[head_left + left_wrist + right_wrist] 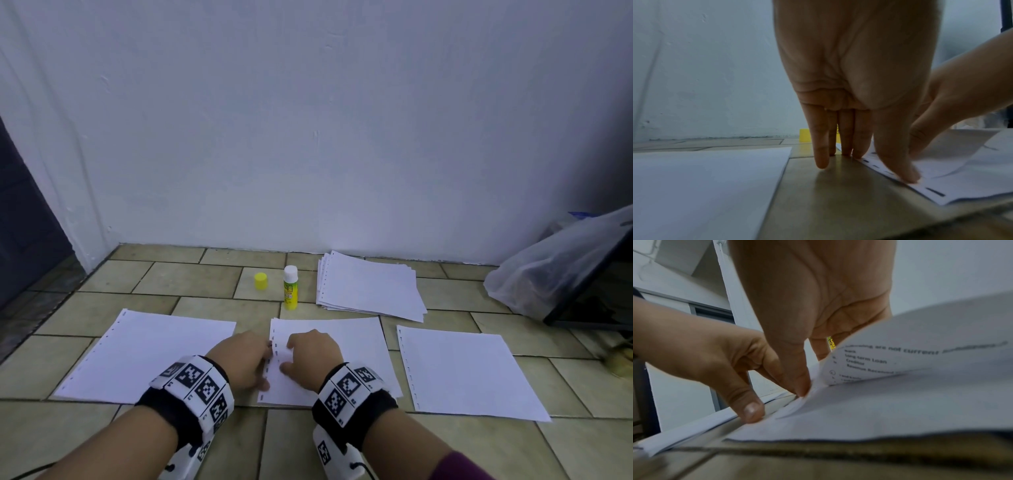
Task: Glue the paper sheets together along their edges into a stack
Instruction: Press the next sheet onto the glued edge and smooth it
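While the left hand (244, 356) presses its straight fingers and thumb down at the punched edge of the middle sheets (346, 342), the right hand (313, 353) pinches the upper sheet there and curls it up, printed side down. Single sheets lie flat to either side on the tiled floor (191, 277). Beyond stand the uncapped glue stick (290, 288), its yellow cap (261, 281) and a paper pile (371, 286).

tiled floor (212, 442) | paper sheets (472, 370) | paper pile (370, 284) | glue stick (290, 289) | cap (261, 281)
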The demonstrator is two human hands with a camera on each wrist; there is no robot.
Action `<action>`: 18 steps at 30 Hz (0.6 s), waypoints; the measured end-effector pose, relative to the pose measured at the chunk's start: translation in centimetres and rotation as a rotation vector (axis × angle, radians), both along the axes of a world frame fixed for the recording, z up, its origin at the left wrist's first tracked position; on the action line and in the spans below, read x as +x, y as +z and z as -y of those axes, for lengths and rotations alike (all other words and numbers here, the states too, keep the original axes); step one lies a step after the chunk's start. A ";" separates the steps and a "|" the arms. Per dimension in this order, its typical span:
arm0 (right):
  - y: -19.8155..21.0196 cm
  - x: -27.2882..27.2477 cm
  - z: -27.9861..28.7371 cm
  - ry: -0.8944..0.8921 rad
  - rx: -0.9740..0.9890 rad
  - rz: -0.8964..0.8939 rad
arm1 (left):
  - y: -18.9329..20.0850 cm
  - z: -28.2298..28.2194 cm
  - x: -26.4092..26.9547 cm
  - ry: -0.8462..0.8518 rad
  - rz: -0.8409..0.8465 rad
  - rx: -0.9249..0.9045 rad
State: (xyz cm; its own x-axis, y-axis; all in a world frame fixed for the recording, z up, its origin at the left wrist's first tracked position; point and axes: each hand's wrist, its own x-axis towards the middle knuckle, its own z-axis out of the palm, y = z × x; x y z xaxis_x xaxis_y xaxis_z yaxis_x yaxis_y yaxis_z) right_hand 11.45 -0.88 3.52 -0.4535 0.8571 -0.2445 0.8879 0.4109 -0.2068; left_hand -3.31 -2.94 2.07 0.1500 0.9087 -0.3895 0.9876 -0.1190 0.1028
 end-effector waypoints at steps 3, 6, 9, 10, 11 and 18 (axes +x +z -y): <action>-0.1 -0.2 0.1 -0.003 0.010 0.007 | -0.2 0.1 -0.1 -0.018 -0.016 0.042; 0.0 -0.3 0.2 -0.001 0.009 0.010 | -0.1 0.2 -0.4 -0.015 0.006 0.072; 0.0 -0.5 0.3 0.010 0.015 0.028 | 0.0 0.2 -0.5 0.011 0.040 0.087; 0.0 -0.5 0.3 0.014 0.017 0.031 | -0.1 0.2 -0.5 0.020 0.050 0.091; 0.0 -0.5 0.3 0.018 0.018 0.033 | -0.1 0.2 -0.5 0.029 0.057 0.094; 0.0 -0.5 0.1 0.026 0.017 0.049 | -0.1 0.3 -0.4 0.044 0.074 0.107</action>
